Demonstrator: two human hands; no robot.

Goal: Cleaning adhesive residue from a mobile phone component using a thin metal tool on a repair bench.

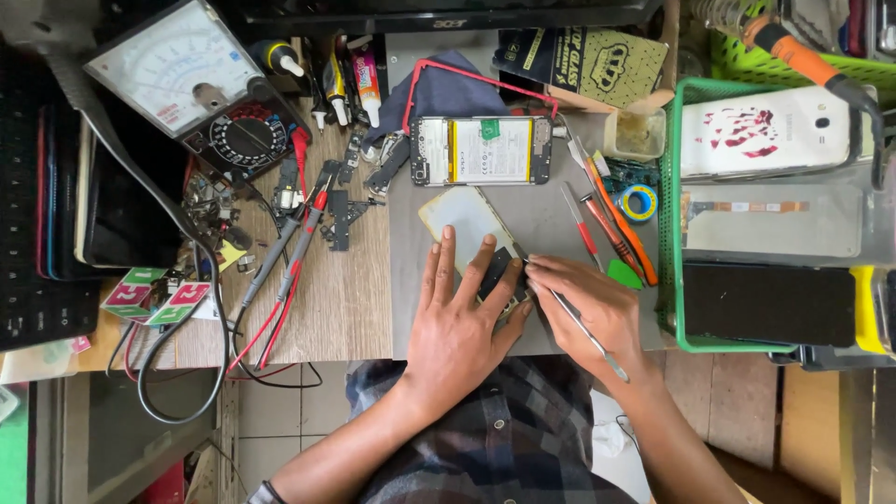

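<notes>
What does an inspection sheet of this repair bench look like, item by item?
Surface: grey mat on a wooden bench.
Job's things: phone panel flat on the mat; thin metal tool.
Clutter: opened phone with battery showing, analog multimeter, glue tubes, loose phone parts, tape roll, green basket of phones.
Fingers: left hand pressed flat on the panel; right hand grips the tool at the panel's edge.
Cables: red and black probe leads run off the bench edge.
Surroundings: monitor base behind, tiled floor below.
</notes>
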